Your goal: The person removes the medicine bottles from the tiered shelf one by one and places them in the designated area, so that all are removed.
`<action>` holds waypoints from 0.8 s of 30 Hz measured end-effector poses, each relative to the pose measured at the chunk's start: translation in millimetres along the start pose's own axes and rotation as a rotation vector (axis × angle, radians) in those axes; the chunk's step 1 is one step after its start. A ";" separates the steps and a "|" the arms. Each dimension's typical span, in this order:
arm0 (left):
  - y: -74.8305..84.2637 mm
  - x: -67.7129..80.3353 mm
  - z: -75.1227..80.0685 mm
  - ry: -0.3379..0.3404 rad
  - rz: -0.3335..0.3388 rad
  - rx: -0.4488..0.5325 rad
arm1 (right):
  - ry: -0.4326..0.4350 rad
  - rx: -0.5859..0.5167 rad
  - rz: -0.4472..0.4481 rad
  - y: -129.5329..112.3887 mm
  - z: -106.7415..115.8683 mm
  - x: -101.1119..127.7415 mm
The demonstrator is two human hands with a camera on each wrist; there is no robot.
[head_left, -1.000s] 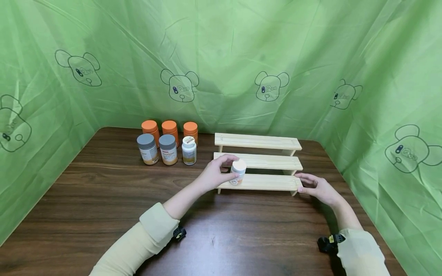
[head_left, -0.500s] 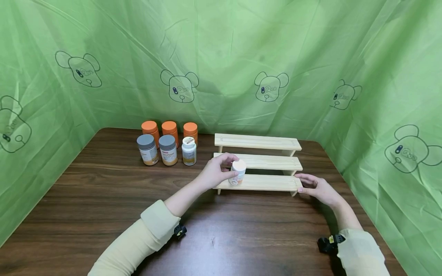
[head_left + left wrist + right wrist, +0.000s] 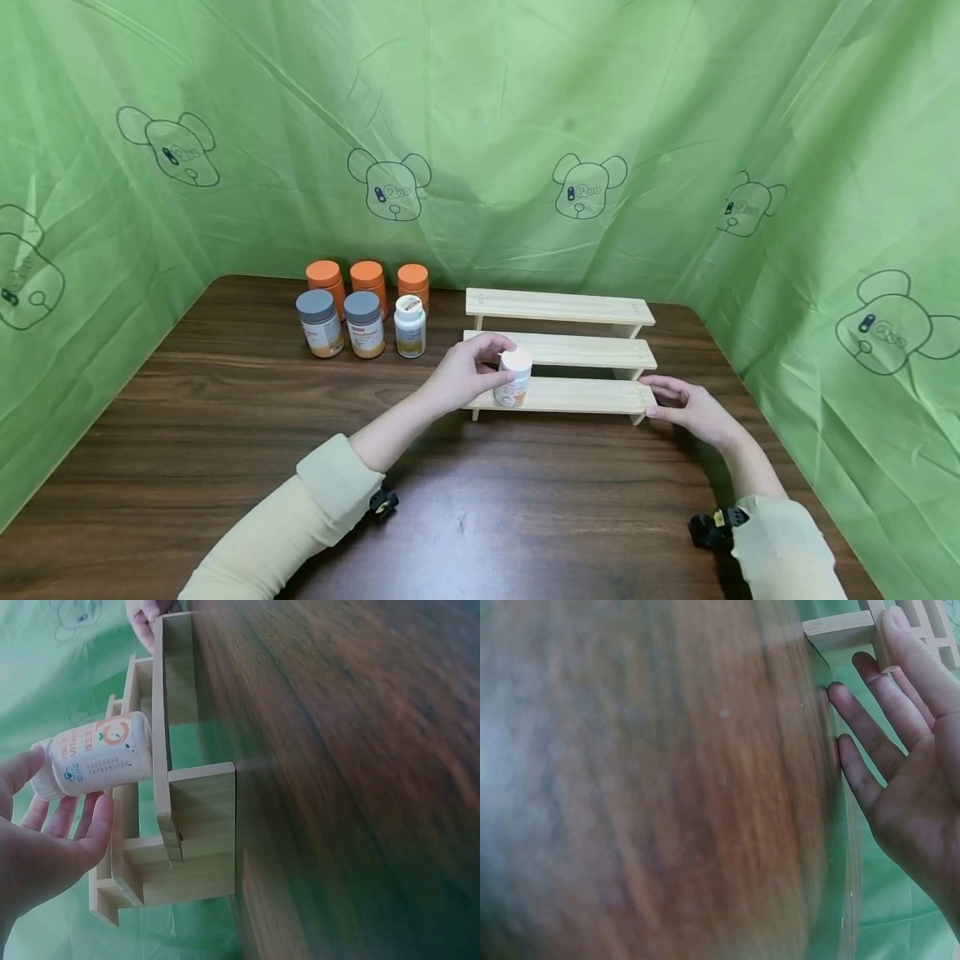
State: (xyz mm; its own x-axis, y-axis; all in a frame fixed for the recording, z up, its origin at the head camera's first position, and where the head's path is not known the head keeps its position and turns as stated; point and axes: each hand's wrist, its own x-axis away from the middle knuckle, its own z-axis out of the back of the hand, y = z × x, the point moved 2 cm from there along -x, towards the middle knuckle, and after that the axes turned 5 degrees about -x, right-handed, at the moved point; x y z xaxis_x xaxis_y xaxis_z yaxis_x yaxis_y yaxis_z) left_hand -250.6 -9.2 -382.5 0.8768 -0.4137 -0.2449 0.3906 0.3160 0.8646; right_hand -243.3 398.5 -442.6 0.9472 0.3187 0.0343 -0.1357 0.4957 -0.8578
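My left hand (image 3: 467, 375) holds a white vitamin bottle (image 3: 515, 385) between thumb and fingers near its cap. Orange print and a "C" show on the label (image 3: 114, 733) in the left wrist view. The bottle is upright, its base right at the left part of the lowest board of a three-step wooden display stand (image 3: 581, 395). At the stand's right end, my right hand (image 3: 693, 412) grips the lowest board, thumb at the front corner and fingers toward the back. The right wrist view has its thumb (image 3: 911, 645) against the board's end.
Left of the stand, two grey-lidded jars (image 3: 364, 325) and a white bottle (image 3: 410, 327) stand in a front row. Behind them are three orange-capped bottles (image 3: 325, 275). Green cloth (image 3: 487, 100) encloses the back and sides of the dark wooden table (image 3: 480, 508).
The left hand and the vitamin bottle have shifted very slightly left and toward the front of the lowest board. The right hand stays at the stand's end.
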 end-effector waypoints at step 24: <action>4.6 26.9 40.6 0.026 0.021 0.020 | -0.008 -0.019 -0.033 -3.2 -0.2 1.2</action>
State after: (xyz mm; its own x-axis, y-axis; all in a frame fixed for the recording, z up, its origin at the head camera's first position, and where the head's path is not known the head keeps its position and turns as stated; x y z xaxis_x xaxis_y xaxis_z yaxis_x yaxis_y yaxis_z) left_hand -236.6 -53.6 -367.3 0.8920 -0.3844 -0.2378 0.3666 0.3072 0.8782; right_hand -241.7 397.1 -439.9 0.9488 0.3089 0.0663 -0.0991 0.4902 -0.8660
